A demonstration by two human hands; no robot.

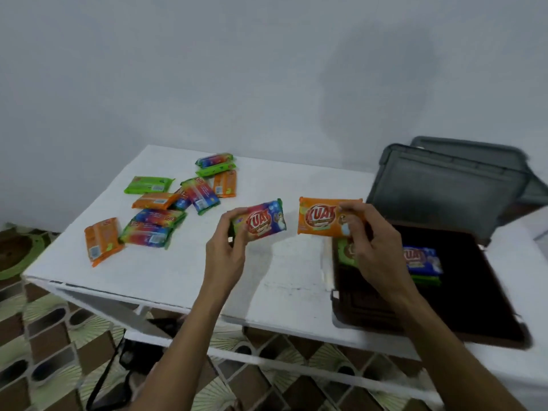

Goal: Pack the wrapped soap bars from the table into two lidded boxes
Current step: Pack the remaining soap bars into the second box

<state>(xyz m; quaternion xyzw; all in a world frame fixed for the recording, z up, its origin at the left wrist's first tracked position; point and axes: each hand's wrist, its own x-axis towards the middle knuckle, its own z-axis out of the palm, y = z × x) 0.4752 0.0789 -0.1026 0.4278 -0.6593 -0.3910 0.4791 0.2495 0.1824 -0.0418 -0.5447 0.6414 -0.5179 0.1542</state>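
My left hand (226, 247) holds a red-and-blue wrapped soap bar (262, 221) above the white table (184, 274). My right hand (370, 244) pinches an orange wrapped soap bar (323, 216) over the left edge of the open dark box (462, 310). Inside that box lie a blue soap bar (424, 259) and a green one (345, 253), partly hidden by my right hand. Several more wrapped bars (160, 209) in green, orange and multicolour lie scattered on the table's left half.
A grey lid (444, 188) stands raised behind the dark box, with a second grey lid or box (474, 149) behind it. A pale wall backs the table. Patterned floor tiles (53, 336) and a black cable show below the table's front edge.
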